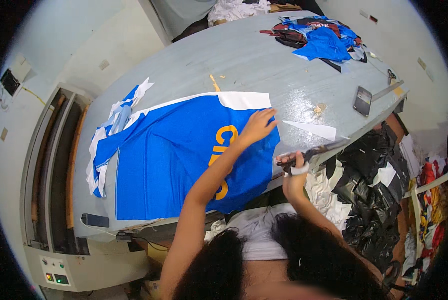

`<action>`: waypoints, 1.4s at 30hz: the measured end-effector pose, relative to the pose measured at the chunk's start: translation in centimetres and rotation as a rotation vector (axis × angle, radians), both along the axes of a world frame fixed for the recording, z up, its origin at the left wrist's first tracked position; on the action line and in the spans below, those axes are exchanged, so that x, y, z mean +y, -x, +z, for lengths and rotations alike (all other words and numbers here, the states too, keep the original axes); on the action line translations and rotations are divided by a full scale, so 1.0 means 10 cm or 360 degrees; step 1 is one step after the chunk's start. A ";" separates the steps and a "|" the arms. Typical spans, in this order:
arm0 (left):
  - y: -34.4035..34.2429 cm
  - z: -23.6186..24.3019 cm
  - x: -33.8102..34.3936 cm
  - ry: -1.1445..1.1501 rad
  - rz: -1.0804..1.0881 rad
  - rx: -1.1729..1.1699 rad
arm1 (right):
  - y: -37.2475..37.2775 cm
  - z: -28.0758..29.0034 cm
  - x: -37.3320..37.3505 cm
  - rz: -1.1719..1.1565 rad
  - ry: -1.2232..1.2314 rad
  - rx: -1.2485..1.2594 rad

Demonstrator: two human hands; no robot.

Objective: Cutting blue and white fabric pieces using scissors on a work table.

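A large blue fabric panel (pixel 159 170) with yellow lettering and a white strip (pixel 244 100) along its far edge lies on the grey table. My left hand (pixel 258 125) rests on its upper right part, fingers extended and apart. My right hand (pixel 294 170), at the table's near edge just right of the panel, grips dark scissors (pixel 319 150) with white wrapped round part of the handle; the blades point right. A narrow white offcut (pixel 311 128) lies above the scissors. At the panel's left end is a crumpled bundle of blue and white cloth (pixel 101 140).
The grey table (pixel 184 65) holds a pile of cloth scraps (pixel 324 42) at back right, a phone (pixel 362 101) and a dark power bank (pixel 95 220). A roller machine (pixel 54 175) stands at left. Black plastic (pixel 366 190) and white cloth are heaped below the right edge.
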State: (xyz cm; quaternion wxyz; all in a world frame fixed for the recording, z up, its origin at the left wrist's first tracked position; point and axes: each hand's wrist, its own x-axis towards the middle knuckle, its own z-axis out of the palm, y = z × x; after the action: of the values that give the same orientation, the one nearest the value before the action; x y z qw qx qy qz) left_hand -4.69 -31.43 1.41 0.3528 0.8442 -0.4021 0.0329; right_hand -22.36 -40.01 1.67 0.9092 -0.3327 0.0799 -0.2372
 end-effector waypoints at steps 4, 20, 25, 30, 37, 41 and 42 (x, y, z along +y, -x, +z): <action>0.47 0.11 -0.81 -0.0347 0.0177 -0.0327 | 0.24 0.28 -0.04 -0.0136 -0.0100 -0.0119; 0.84 0.64 0.64 -0.0332 0.0328 0.0019 | -0.64 -0.05 -2.19 -0.0272 0.2364 0.1094; 1.76 0.33 0.65 -0.0729 0.0241 -0.0218 | -1.20 -0.07 -2.16 -0.0411 0.2684 0.1282; 2.02 0.00 0.58 -0.0871 0.0344 -0.0316 | -1.39 0.13 -1.90 -0.0422 0.3129 0.1395; 1.85 0.15 0.70 -0.0475 0.0178 -0.0290 | -1.94 0.18 -0.82 -0.0107 0.2856 -0.0335; 1.91 0.42 0.80 -0.0214 0.0338 0.0330 | -1.94 -0.09 -0.44 0.0246 0.3484 -0.0452; 1.93 0.48 0.86 -0.0259 0.0393 0.0575 | -1.93 -0.10 -0.47 0.0362 0.3165 -0.0464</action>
State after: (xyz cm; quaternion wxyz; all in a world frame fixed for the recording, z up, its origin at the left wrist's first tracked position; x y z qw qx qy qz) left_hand -24.01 -22.87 6.19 0.3431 0.9049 -0.2274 -0.1084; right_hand -3.08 -44.69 0.71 0.2377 -0.9129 -0.2980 -0.1464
